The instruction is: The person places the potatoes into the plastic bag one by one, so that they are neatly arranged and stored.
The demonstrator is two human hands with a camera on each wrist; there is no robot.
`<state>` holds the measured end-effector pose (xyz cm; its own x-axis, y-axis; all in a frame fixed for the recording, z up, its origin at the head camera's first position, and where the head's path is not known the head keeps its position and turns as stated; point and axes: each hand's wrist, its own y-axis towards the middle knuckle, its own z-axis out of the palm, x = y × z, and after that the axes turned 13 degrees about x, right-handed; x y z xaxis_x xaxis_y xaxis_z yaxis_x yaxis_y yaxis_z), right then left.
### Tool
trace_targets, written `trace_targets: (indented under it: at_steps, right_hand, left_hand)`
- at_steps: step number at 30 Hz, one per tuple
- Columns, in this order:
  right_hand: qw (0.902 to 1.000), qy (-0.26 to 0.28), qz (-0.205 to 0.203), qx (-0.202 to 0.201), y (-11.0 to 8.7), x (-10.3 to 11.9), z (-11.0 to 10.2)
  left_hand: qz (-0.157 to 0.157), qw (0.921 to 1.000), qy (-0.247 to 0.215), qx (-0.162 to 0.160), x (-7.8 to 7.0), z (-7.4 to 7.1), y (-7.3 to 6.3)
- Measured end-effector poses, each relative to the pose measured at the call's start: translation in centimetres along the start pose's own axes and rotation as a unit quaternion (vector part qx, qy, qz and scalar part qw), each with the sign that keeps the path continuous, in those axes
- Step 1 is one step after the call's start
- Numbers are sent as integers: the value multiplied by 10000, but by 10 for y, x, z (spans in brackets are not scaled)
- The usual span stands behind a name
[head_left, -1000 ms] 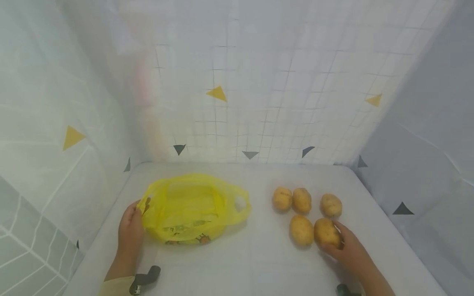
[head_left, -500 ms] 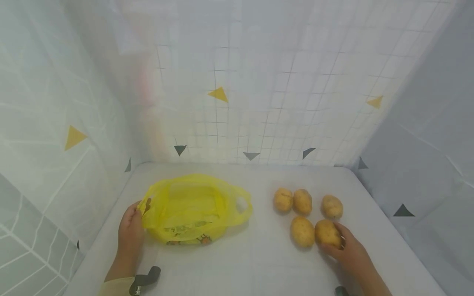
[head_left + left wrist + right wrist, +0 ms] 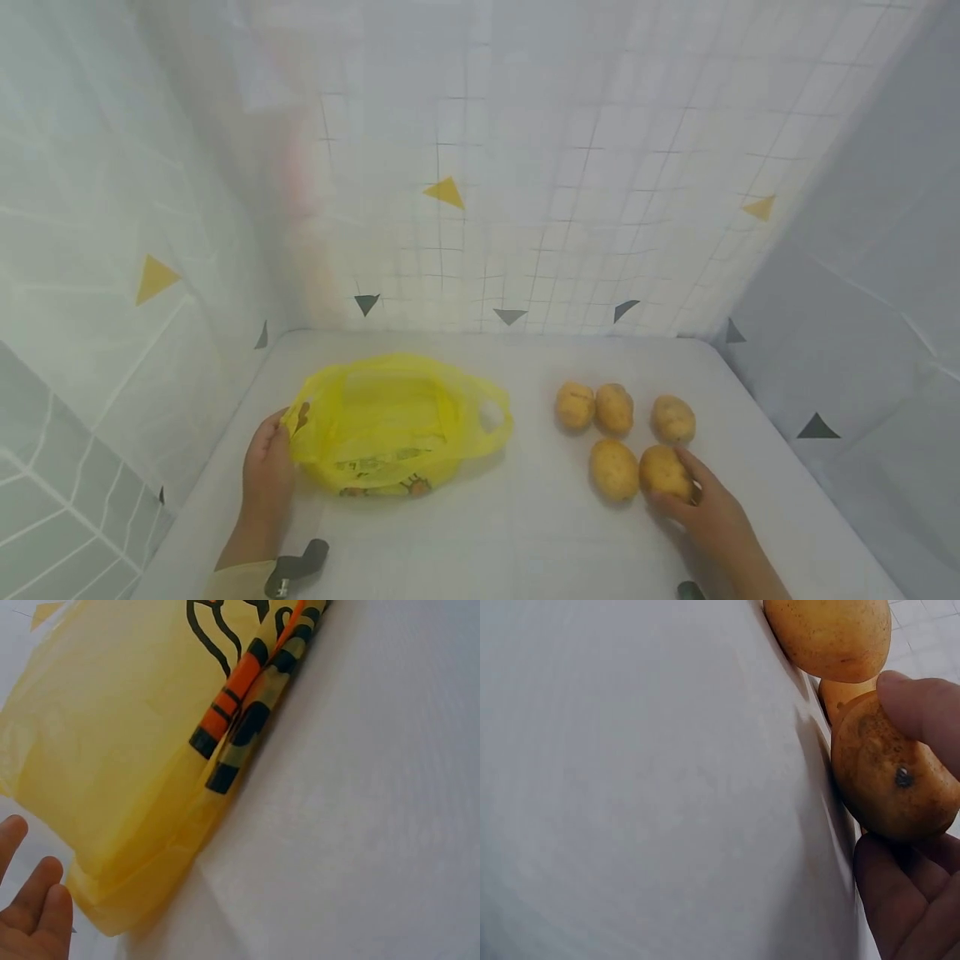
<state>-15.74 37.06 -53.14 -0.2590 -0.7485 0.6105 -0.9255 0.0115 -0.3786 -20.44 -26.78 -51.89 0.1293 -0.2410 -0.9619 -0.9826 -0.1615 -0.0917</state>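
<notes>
A yellow plastic bag (image 3: 390,417) with dark and orange print lies on the left, its mouth spread and a loop handle stretching right. At its left end my left hand (image 3: 266,471) pinches the edge between thumb and finger. In the left wrist view several fingertips (image 3: 52,892) show beside the yellow film, the pinch itself out of sight. My right hand (image 3: 705,504) grips a potato (image 3: 664,473), thumb on one side and fingers on the other. A dark spot marks this potato (image 3: 896,772) in the right wrist view. Another potato (image 3: 614,471) lies close by on its left.
Behind these, a pair of potatoes (image 3: 575,407) sits side by side, and one more potato (image 3: 673,418) lies farther right. Everything rests on a white-covered table (image 3: 510,533). Pale sheeting walls (image 3: 525,208) with coloured triangles enclose the back and both sides.
Hands, bag and potatoes keep their places. Only a very slight shift of the whole head view shows.
</notes>
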Motion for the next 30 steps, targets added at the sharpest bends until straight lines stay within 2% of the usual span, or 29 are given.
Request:
trace_targets:
  at_steps: [9,14,18,25,30]
  right_hand:
    - [9995,295,102,-102,3,-7,-2]
    - [9975,601,360,-76,-1,-1,-8]
    - [9968,700,360,-167,-3,4,-13]
    - [9924,894,760,-362,3,3,-18]
    - [9930,886,679,-388,-1,7,-18]
  left_hand:
    - [51,10000,5,-71,-1,-1,-3]
    - [43,10000,-71,48,-2,-2,-3]
    - [25,9999,-105,99,-6,-3,-3]
    - [20,9998,-174,129,-9,-2,-4]
    - [-12,9997,-182,191,-3,-2,-3]
